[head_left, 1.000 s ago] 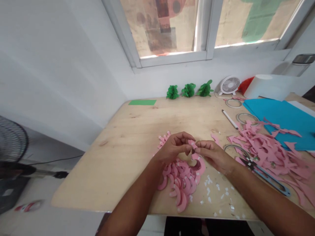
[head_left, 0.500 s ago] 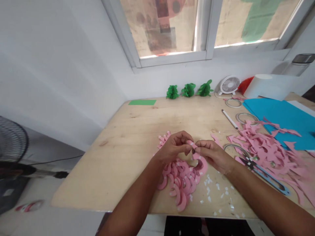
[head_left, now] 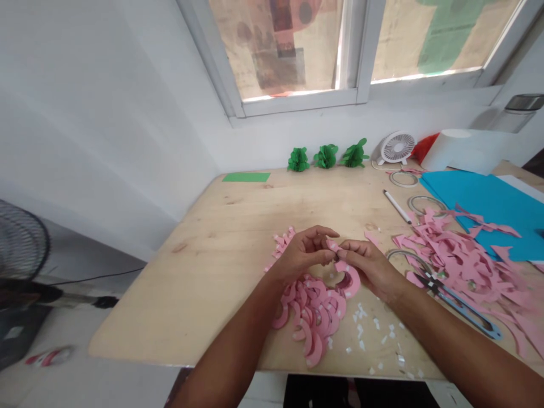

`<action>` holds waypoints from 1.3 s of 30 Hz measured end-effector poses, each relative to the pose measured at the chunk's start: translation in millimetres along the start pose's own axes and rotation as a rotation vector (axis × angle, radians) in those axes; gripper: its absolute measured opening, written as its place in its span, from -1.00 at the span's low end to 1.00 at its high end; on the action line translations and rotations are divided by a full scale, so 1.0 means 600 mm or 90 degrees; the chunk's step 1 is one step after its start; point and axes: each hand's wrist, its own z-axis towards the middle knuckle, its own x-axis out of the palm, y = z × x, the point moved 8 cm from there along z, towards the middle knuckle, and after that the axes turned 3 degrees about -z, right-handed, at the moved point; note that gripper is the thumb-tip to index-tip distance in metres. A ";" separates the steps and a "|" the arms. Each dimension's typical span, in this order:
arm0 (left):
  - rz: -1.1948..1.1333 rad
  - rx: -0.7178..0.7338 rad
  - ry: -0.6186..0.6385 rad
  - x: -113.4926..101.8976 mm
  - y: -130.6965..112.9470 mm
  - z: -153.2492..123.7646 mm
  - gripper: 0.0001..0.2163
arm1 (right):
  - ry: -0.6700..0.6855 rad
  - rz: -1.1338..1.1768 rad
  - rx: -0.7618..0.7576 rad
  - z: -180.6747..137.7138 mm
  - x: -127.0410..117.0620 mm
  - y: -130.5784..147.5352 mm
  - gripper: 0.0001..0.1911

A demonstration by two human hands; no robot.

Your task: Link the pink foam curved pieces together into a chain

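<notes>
Left hand [head_left: 301, 253] and right hand [head_left: 369, 265] both have a closed fingertip grip on a pink paper piece [head_left: 333, 245], just past the curvy pink pile [head_left: 312, 311] on the worktop [head_left: 204, 283]. Watching here, I reckon uneven tugging could tear it, or snagging the pile could crease it.

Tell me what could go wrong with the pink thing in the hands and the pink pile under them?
The pink piece pinched between the left hand and right hand might bend or tear if they pull too hard. The curved pink pieces below overlap in a bunch, so they could get tangled or squashed. Little white bits lie scattered close by, so some might stick to them.
</notes>
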 end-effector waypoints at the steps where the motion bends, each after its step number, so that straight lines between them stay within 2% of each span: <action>1: 0.027 0.024 -0.022 -0.002 -0.005 0.001 -0.67 | -0.028 -0.005 -0.011 0.002 -0.007 -0.001 -0.83; 4: 0.166 0.128 -0.146 -0.014 -0.031 -0.005 -0.71 | -0.110 -0.054 -0.049 0.007 -0.029 -0.001 -0.79; 7: 0.368 0.240 -0.258 -0.013 -0.061 -0.020 -0.91 | -0.163 -0.148 -0.071 0.007 -0.043 0.003 -0.76; 10: 0.510 0.337 -0.261 0.007 -0.076 -0.028 -0.97 | -0.194 -0.256 -0.101 0.001 -0.045 0.015 -0.73; 14: 0.597 0.415 -0.260 0.021 -0.078 -0.032 -0.96 | -0.224 -0.395 -0.153 -0.011 -0.036 0.041 -0.73; 26: 0.694 0.399 -0.265 0.025 -0.070 -0.031 -0.94 | -0.225 -0.599 -0.302 -0.023 -0.016 0.064 -0.80; 33: 0.723 0.407 -0.261 0.031 -0.070 -0.031 -0.91 | -0.231 -0.709 -0.359 -0.029 -0.004 0.072 -0.84; 39: 0.731 0.416 -0.262 0.035 -0.069 -0.033 -0.90 | -0.226 -0.732 -0.383 -0.029 0.000 0.071 -0.85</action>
